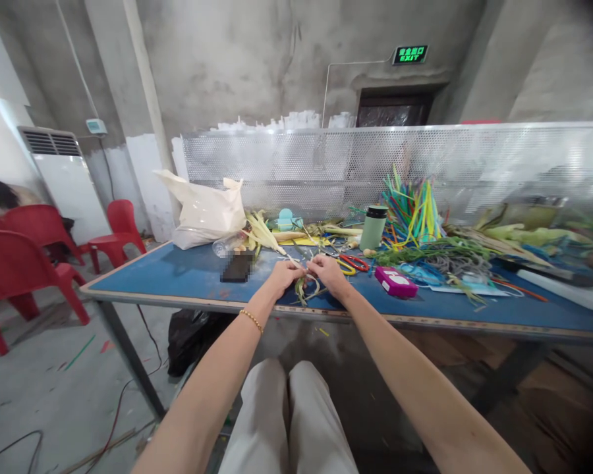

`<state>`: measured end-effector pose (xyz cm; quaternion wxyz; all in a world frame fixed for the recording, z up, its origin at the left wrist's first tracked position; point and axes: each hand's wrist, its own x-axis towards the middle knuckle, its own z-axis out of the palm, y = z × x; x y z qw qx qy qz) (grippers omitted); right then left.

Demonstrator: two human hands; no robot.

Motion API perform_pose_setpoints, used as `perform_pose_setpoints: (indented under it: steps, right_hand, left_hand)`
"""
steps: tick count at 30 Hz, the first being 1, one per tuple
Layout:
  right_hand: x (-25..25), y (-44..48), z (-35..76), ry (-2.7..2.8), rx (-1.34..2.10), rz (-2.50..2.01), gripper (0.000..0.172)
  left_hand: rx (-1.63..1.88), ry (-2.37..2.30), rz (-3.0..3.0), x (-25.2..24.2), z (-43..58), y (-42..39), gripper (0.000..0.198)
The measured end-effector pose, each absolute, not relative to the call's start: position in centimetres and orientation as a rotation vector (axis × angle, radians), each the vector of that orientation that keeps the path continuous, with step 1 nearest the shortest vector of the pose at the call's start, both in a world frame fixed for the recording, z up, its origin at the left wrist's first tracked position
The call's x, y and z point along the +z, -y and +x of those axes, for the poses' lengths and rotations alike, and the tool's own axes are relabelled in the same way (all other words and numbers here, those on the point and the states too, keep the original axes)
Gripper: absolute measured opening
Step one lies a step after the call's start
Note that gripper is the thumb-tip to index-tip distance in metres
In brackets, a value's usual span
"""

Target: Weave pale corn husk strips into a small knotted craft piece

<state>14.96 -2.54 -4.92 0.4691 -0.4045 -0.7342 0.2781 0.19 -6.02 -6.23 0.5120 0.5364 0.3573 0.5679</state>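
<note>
Here, husk strands (301, 289) — drooping lengthwise, toward near table edge (178, 299)

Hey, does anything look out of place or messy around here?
Yes: a green strip lies on the floor left of the table, odd because similar bright strips are bunched on top.

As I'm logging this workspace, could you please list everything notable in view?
held husk: count unclear, pale green, front
other husks: many, yellowish, back
table: one, blue, centre
bag: one, cream, left
bottle: one, clear, left
flask: one, green, back
scissors: count unclear, red/yellow, centre
box: one, magenta, right
strands: many, multicoloured, right
panel: one, silver, behind
sack: one, black, underneath
chairs: several, red, left
air conditioner: one, white, left
exit sign: one, green, above
person: one, beige-clad, left
left grip: one, bare, front
right grip: one, bare, front
</note>
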Motion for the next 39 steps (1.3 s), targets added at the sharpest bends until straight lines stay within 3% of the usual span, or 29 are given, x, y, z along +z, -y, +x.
perform_pose_setpoints:
  steps: [6,13,30,39]
  right_hand:
    - [-4.9,2.5,15.1,1.783,0.752,-0.948,0.031]
    - [-4.7,3.3,15.1,1.774,1.08,-0.836,0.04]
    - [-5.6,1.8,15.0,1.813,0.976,-0.767,0.038]
    - [-5.5,1.9,15.1,1.804,0.912,-0.792,0.04]
  left_hand:
    - [1.347,-0.807,1.352,-5.9,0.0,6.7,0.026]
    - [1.362,-0.726,1.361,-6.4,-0.5,6.3,0.025]
    - [1.42,-0.825,1.266,-6.5,-0.1,6.0,0.03]
    - [1.578,-0.866,1.252,-7.1,-0.2,5.2,0.01]
